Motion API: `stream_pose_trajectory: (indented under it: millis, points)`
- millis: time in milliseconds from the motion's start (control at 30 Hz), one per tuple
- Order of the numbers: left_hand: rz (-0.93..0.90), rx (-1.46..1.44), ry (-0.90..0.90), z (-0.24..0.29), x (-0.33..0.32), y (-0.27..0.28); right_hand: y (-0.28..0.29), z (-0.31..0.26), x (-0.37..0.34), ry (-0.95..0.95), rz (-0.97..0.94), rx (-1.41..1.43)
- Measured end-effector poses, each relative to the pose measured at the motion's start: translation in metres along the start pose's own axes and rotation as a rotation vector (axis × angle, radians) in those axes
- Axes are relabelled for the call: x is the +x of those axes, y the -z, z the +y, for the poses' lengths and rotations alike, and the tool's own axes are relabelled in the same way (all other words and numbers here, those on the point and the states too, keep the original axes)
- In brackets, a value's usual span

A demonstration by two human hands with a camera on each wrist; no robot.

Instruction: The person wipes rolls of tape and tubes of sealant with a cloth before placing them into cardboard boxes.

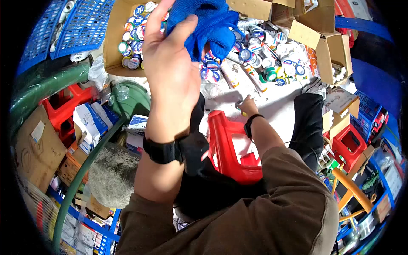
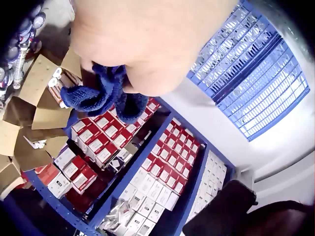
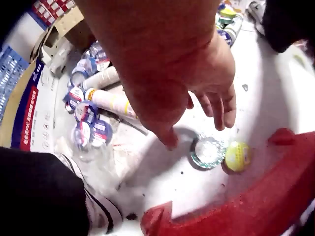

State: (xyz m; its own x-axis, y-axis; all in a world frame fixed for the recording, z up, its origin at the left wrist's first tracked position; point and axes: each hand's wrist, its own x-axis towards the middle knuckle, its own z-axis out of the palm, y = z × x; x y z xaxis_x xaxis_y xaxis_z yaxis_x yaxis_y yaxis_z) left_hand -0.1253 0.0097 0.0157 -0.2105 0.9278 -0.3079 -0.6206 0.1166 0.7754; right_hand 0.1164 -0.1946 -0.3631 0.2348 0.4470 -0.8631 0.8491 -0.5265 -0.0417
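My left hand (image 1: 172,72) is raised and holds a bunched blue cloth (image 1: 204,27); in the left wrist view the cloth (image 2: 106,93) hangs beneath the left hand (image 2: 142,44). Low over the white floor, my right hand (image 3: 177,93) has its fingers spread, with nothing between them. Just under its fingertips lie a green-edged tape roll (image 3: 207,153) and a yellow roll (image 3: 237,156), side by side. In the head view the right hand (image 1: 248,106) is in front of a red stool (image 1: 238,170).
A carton (image 1: 111,46) of tape rolls stands at the back left. Piled rolls (image 1: 272,55) and tubes (image 1: 229,74) cover the floor ahead, with open cartons (image 1: 335,46) to their right. Blue shelving (image 2: 110,189) holds red and white boxes.
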Motion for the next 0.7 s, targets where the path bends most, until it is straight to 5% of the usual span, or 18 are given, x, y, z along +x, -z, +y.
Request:
stream_pose_trajectory:
  millis: [100, 167, 200, 433, 567, 700]
  points:
    - [0.049, 0.075, 0.014, -0.01, -0.004, 0.001, -0.018, 0.002, -0.008, -0.074, -0.034, -0.012]
    - [-0.223, -0.153, 0.048, -0.011, -0.009, -0.003, -0.027, -0.002, -0.009, -0.108, -0.028, 0.05]
    - [-0.013, 0.074, 0.059, -0.022, -0.006, -0.002, -0.032, -0.004, -0.009, -0.146, -0.013, 0.108]
    - [-0.085, 0.153, 0.109, -0.033, -0.01, 0.004, -0.061, -0.003, 0.01, -0.173, 0.195, 0.136]
    - [-0.025, 0.259, 0.178, -0.038, -0.012, -0.004, -0.048, 0.0, 0.018, -0.196, 0.104, 0.085]
    - [-0.042, 0.219, 0.152, -0.046, -0.011, -0.012, -0.026, 0.009, 0.027, -0.11, 0.256, 0.123]
